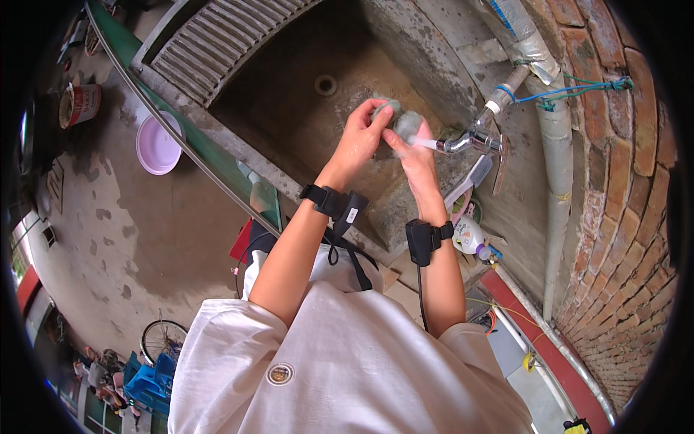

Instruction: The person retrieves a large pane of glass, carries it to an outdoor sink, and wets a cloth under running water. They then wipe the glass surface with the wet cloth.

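Observation:
Over the concrete sink [303,135], my left hand [359,129] pinches a small wet grey-green thing [386,108] between thumb and fingers. It looks like a soft pad or mesh; its exact kind is unclear. Close beside it, my right hand [417,154] cradles a pale grey-green wet piece [409,125], partly blurred by splashing water. Whether the two pieces are joined cannot be told. A white stream from the chrome tap [467,143] runs onto the right hand. My thumbs nearly meet. Farther back in the basin is a round drain [326,85].
A ribbed concrete washboard [217,46] adjoins the basin. Right of the basin are a scrub brush [471,176], a white bottle [467,234], a pipe [556,157] and a brick wall [618,179]. A green panel [217,168] borders the left side; a purple basin [159,144] stands beyond it.

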### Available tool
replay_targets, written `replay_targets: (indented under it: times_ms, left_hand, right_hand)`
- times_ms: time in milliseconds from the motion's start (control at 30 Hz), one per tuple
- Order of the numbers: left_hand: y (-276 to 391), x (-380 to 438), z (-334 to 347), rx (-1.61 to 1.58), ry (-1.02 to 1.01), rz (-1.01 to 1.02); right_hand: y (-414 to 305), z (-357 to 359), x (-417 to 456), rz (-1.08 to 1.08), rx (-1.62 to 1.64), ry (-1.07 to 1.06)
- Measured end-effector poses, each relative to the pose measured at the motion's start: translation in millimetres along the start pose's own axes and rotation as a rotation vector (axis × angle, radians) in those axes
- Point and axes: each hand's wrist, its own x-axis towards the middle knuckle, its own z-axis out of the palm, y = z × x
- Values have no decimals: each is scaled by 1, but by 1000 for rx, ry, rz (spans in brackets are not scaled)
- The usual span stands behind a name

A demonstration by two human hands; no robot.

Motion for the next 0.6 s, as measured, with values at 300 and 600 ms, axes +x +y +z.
replay_targets:
  times_ms: [300,600]
  left_hand:
    - [-2,-3,-11,115,19,19]
    - [27,-19,13,-454,-226,-207]
  right_hand:
    - [9,-19,6,54,-210,66]
    - [8,-2,3,140,408,22]
